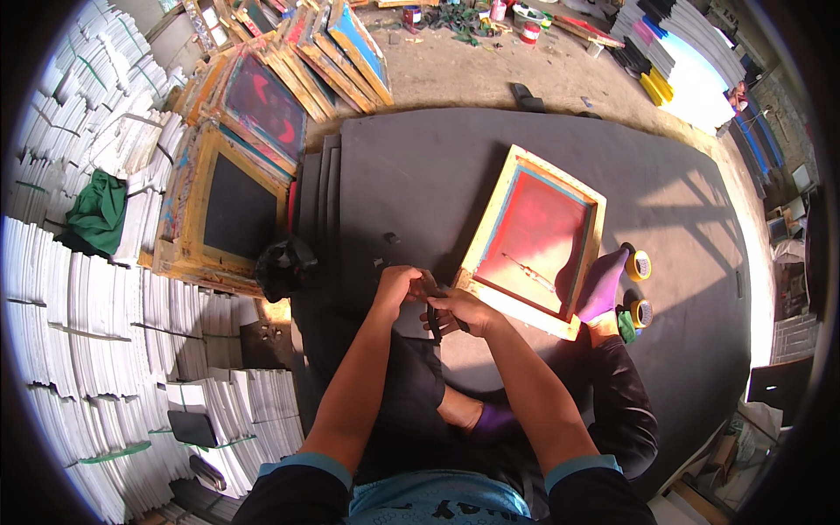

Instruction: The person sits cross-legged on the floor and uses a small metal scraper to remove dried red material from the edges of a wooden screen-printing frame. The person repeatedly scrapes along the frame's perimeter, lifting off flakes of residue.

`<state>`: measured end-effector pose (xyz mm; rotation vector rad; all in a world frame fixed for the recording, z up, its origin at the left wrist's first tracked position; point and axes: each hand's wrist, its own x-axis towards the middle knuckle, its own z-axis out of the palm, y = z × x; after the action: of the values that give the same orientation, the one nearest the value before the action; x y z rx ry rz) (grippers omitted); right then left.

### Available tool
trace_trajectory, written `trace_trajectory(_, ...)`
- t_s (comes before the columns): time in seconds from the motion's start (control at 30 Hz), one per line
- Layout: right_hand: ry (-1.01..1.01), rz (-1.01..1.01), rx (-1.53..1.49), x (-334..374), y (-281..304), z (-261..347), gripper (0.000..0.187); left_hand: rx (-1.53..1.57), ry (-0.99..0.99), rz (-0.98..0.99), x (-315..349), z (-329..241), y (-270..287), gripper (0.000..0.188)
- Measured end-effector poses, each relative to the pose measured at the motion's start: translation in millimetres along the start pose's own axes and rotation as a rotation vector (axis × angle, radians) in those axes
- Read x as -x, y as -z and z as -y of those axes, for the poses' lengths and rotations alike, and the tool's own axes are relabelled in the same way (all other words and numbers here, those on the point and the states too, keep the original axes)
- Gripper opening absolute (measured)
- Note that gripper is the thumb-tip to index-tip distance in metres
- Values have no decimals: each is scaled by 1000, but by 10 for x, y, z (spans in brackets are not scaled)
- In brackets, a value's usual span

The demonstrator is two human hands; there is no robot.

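My left hand and my right hand meet in front of my lap, both with curled fingers. Between them is a small, dark, narrow object whose kind I cannot make out; the fingers cover much of it. Just beyond my right hand lies a wooden screen-printing frame with red mesh, tilted to the right. A thin pointed tool, perhaps a screwdriver, rests on the mesh. My foot in a purple sock is beside the frame's right edge.
Two yellow tape rolls sit right of my foot on the dark mat. A black bag and leaning screen frames are at the left. Tall bundled white stacks line the left side.
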<state>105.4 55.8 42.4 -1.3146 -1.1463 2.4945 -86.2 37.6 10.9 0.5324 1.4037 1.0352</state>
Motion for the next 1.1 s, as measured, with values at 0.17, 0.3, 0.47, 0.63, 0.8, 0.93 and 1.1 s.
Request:
trace_trajectory(0.17, -36, 1, 113, -49, -2, 66, 46, -82, -1, -12, -86, 39, 31, 19)
trace_trajectory(0.3, -43, -31, 176, -121, 3, 40, 40, -167, -4, -3, -138, 83, 68, 26)
trace_trajectory(0.47, -75, -64, 195, -175, -30, -13, 32, -107, -17, -34, -86, 64, 58, 33)
trace_trajectory(0.63, -87, -187, 285, -146, -39, -82, 28, -146, -11, -100, -27, -24, 7, 32)
trace_trajectory(0.8, 22, -327, 445, 191, 25, -135, 30, -111, -56, -201, -129, 44, 89, 33)
trace_trajectory(0.93, 14, -410, 711, 689, 264, -211, 38, -249, -140, -193, -135, 117, -70, 36)
trace_trajectory(1.1, -125, -615, 977, 953, 756, -598, 38, -710, -284, -102, -106, 253, -371, 38)
